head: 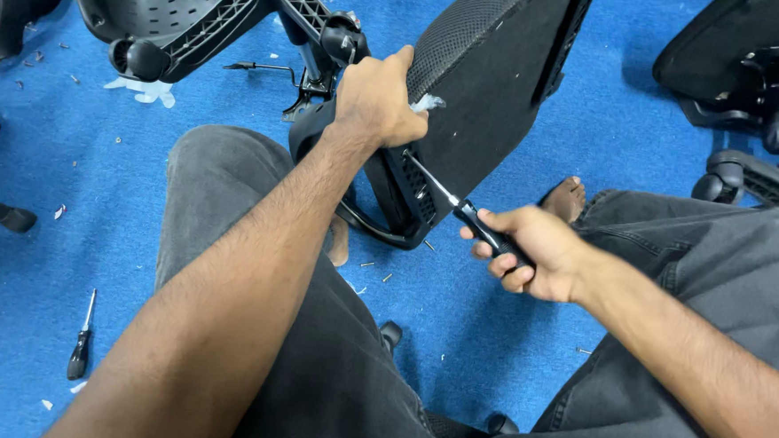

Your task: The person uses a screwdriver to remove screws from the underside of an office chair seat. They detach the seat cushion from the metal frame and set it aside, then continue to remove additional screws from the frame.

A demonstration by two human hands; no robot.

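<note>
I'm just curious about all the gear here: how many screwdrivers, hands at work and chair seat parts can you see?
Screwdrivers: 2, one in the right hand, its shaft at the seat, one on the carpet
Hands at work: 2, the left hand grips the seat cushion
Seat parts: 2, cushion and plastic shell
Total: 6

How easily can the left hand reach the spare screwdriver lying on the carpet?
Probably yes, after letting go: the left hand grips the chair back, while the spare screwdriver lies uncovered on the carpet beside the left leg.
</note>
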